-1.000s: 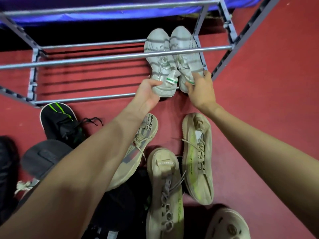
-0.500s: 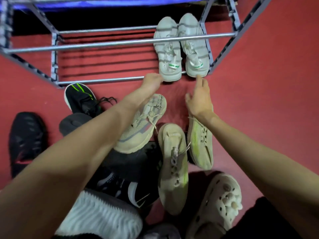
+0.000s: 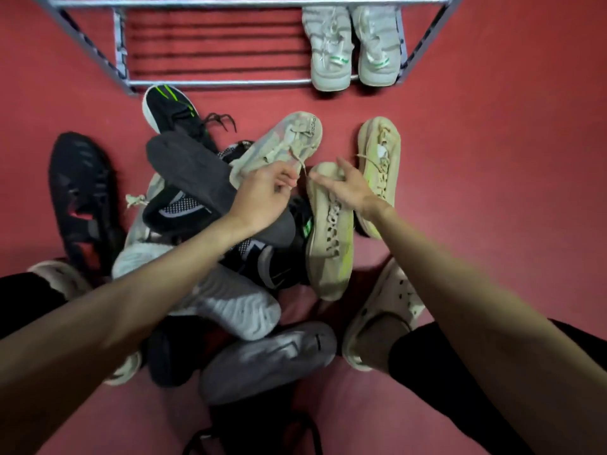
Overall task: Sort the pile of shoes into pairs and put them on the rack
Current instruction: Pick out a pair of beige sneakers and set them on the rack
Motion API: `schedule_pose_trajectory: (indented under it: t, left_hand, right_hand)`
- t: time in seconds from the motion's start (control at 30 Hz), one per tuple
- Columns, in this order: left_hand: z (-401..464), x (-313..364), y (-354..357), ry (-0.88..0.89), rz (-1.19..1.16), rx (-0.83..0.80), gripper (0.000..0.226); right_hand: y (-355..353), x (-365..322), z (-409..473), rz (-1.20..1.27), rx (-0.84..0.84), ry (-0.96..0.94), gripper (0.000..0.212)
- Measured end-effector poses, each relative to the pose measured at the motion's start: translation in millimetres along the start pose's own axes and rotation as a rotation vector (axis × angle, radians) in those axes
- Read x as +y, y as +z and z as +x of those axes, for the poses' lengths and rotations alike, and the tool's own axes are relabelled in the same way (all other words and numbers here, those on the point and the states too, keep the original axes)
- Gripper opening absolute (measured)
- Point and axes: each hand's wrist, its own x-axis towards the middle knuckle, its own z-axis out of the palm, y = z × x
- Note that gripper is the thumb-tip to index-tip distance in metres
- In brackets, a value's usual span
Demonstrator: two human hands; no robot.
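Observation:
A pair of white sneakers with green marks (image 3: 353, 57) stands on the right end of the metal rack's (image 3: 216, 83) bottom shelf. On the red floor below lies the pile. My left hand (image 3: 262, 195) has its fingers curled on the near edge of a beige knit sneaker (image 3: 282, 139), next to its loose lace. My right hand (image 3: 348, 188) hovers with fingers spread over the heel of a beige sneaker with yellow-green sides (image 3: 330, 244). Its match (image 3: 381, 152) lies just to the right.
The pile also holds a black shoe with green stripes (image 3: 170, 108), a dark grey upturned shoe (image 3: 190, 178), a black and red shoe (image 3: 82, 198) and grey-soled shoes (image 3: 236, 307). My feet wear cream clogs (image 3: 391, 307). The rack's left part shows bare bars.
Both hands let go of the white pair on the rack and drew back to the pile. The view tipped down; the left hand has closed on the beige knit sneaker.

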Motion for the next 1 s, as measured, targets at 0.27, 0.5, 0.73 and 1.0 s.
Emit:
schedule_pose_trajectory:
  t: [0.27,0.5,0.73,1.0]
  left_hand:
    - [-28.5,8.8,-1.6,-0.223,-0.154,-0.006,0.026]
    - [-53.6,52.7,-16.1,-0.286,-0.27,0.009,0.021]
    - [-82.5,95.4,-34.1,-0.216,-0.206,0.057,0.037]
    - [-98.6,123.2,-36.9,-0.341,-0.429,-0.095,0.066]
  right_hand:
    - [-25.6,-21.4,-22.6,-0.297,0.137,-0.041,0.091]
    - [-64.2,-44.7,-87.8,-0.186,0.268,-0.028,0.046]
    - [-96.7,-55.4,-152.6,0.015,0.651,-0.024,0.048]
    - [-64.3,-46.7,-195.9,0.631,0.143,0.039,0.039]
